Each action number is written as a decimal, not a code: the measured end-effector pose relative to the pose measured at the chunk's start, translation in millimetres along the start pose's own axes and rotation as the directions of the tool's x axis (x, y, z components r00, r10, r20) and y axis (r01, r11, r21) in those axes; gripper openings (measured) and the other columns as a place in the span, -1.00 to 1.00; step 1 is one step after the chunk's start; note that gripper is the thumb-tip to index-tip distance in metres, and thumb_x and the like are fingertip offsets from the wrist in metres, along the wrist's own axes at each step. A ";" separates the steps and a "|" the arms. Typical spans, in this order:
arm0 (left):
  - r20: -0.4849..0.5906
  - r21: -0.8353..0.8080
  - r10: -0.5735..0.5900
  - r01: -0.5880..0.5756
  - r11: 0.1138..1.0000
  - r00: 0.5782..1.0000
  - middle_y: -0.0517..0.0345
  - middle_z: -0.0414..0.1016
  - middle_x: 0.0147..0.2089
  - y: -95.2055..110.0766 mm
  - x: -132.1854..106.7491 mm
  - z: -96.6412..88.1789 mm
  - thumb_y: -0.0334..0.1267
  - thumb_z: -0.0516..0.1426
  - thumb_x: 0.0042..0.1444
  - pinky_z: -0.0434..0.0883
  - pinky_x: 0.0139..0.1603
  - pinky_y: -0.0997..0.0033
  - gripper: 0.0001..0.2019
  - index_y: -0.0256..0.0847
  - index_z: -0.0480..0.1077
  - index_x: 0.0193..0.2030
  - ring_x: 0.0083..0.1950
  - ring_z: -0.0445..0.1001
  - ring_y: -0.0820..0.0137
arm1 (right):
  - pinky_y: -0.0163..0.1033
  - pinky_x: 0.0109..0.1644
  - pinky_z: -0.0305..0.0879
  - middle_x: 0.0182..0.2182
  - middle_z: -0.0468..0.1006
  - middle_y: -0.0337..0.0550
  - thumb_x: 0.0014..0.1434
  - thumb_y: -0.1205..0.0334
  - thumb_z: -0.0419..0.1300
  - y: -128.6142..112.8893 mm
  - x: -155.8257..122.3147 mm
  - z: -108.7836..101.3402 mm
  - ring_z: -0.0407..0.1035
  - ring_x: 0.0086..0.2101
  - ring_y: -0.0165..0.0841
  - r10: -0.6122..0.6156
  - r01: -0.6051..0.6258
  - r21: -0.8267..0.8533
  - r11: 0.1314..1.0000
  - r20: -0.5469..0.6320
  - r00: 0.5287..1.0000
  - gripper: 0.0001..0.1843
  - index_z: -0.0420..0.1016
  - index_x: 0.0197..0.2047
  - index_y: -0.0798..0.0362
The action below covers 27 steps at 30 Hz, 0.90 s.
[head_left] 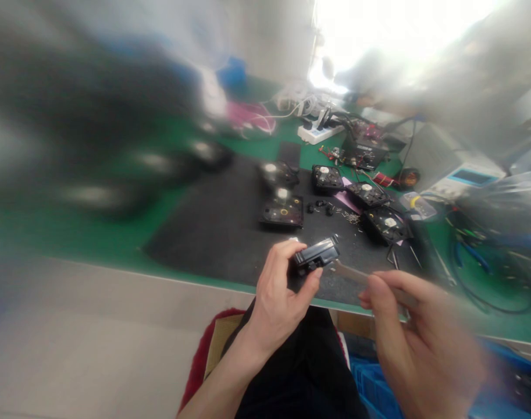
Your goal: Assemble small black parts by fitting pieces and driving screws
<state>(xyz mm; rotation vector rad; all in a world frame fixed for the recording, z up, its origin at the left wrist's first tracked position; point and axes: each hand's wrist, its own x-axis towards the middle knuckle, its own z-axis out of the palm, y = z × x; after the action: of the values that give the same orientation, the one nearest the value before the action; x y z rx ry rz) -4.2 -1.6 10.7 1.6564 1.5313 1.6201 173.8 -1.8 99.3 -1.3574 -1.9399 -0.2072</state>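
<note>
My left hand (279, 291) is closed around a small black plastic housing (317, 254), holding it tilted above the mat's front edge. Its thumb and fingers press on the near and far sides. In my right hand (411, 326) is a thin flat metal tool (353, 274), gripped between thumb and forefinger. The tool's tip points left and lies close beside the housing's right end; I cannot tell if they touch. Beyond my hands, a black square unit (282, 212) lies on the dark mat (213, 233), with small black parts (320, 204) next to it.
Several black units, among them one unit (387, 224), lie to the right. Loose screws (351, 217) and hex keys (392, 257) are nearby. Farther back stand a white power strip (320, 133) and a boxed instrument (459, 169). Cables (474, 262) loop at the right. The left side is blurred.
</note>
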 end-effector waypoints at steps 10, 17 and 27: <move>-0.010 0.002 0.004 -0.004 1.000 1.000 0.06 0.42 0.21 1.5 -0.1 1.0 -0.26 0.26 0.41 0.34 0.36 0.30 -0.64 -0.10 0.32 0.27 0.29 0.43 0.29 | -0.34 -0.28 0.29 -0.34 0.66 -0.36 0.50 0.03 0.24 0.8 0.3 3.1 0.54 -0.43 -0.53 -0.026 0.025 0.032 0.999 0.008 1.000 -0.79 0.58 -0.06 -0.01; 0.038 -0.025 -0.019 0.020 0.999 0.999 0.06 0.41 0.24 -0.7 -0.7 -5.0 -0.28 0.25 0.39 0.34 0.37 0.28 -0.61 -0.09 0.31 0.29 0.30 0.41 0.28 | -0.40 -0.25 0.33 -0.34 0.66 -0.41 0.48 0.08 0.26 0.8 1.2 8.8 0.59 -0.39 -0.55 -0.055 0.049 0.119 0.992 0.048 0.997 -0.85 0.53 -0.02 -0.04; 0.083 -0.086 -0.073 0.080 0.993 0.994 0.06 0.39 0.28 -1.8 -1.4 -11.3 -0.17 0.18 0.49 0.32 0.40 0.26 -0.67 -0.04 0.32 0.32 0.33 0.40 0.27 | -0.44 -0.25 0.39 -0.39 0.68 -0.32 0.43 0.24 0.34 0.1 -15.4 23.8 0.55 -0.46 -0.54 -0.236 0.235 0.076 0.969 0.004 0.972 -0.91 0.52 -0.09 0.03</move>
<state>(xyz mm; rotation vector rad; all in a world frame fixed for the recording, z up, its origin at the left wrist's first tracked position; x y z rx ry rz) -14.4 -6.7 11.6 1.5762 1.4447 1.5410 165.0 -0.8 72.4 -1.0802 -2.0972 -0.2375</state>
